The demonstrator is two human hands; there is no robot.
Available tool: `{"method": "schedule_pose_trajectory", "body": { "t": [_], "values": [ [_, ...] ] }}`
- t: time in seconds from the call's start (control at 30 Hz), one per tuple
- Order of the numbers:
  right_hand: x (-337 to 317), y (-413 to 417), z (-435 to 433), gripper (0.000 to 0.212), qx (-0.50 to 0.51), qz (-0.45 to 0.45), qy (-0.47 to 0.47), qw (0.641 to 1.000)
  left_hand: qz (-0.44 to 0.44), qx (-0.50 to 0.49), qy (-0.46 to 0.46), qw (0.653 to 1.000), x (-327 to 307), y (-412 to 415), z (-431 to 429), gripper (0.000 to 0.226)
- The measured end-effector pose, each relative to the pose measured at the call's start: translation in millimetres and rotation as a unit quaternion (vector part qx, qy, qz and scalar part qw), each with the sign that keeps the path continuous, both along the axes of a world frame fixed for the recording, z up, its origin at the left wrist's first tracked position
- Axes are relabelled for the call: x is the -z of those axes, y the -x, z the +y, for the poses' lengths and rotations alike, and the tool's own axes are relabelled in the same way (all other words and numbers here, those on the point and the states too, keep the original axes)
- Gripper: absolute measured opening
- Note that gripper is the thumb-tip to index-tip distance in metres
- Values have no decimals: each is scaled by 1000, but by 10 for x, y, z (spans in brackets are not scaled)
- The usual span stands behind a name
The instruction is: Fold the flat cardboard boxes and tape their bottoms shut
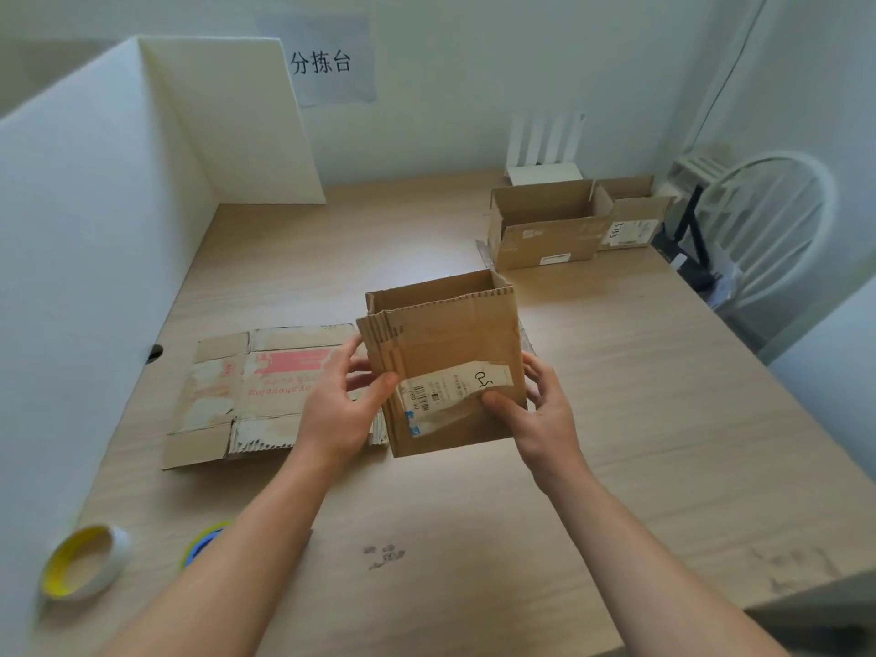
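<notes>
Above the middle of the wooden table (616, 419), you hold a small cardboard box (450, 334) upright between both hands, its top open and its labelled face toward you. Your left hand (339, 410) grips the box's left edge, thumb on the near face and fingers curled behind. Your right hand (540, 410) grips the right edge, its thumb pressed on the torn shipping label (450, 391). Just left of the held box, a flattened cardboard box (246, 395) with red print lies on the table, partly under your left hand. Two opened-up boxes (545, 234) stand side by side at the far right. At the near left sit a yellow-cored tape roll (85, 561) and a second roll (204, 542), half hidden by your left forearm. A white partition board (95, 230) lines the table's left side.
</notes>
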State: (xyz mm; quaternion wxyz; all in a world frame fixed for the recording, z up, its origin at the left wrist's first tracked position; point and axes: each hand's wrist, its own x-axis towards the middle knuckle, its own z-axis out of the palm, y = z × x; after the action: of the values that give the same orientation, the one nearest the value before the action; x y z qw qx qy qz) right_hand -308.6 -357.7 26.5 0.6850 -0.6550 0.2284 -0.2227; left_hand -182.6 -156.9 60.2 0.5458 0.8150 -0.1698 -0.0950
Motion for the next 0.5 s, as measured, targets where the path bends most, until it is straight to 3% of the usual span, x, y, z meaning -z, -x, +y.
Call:
{"method": "schedule_pose_trajectory", "body": {
  "t": [0.13, 0.23, 0.5],
  "values": [
    [-13, -4, 15, 56, 46, -6, -10, 999, -33, 29, -40, 998, -4, -69, 19, 66],
    [-55, 3, -52, 54, 86, -10, -10, 996, -116, 52, -116, 985, 28, -157, 39, 63],
    [-90, 113, -562, 54, 161, -9, -9, 987, -267, 182, -354, 878, -86, -350, -464, 54]
  ]
}}
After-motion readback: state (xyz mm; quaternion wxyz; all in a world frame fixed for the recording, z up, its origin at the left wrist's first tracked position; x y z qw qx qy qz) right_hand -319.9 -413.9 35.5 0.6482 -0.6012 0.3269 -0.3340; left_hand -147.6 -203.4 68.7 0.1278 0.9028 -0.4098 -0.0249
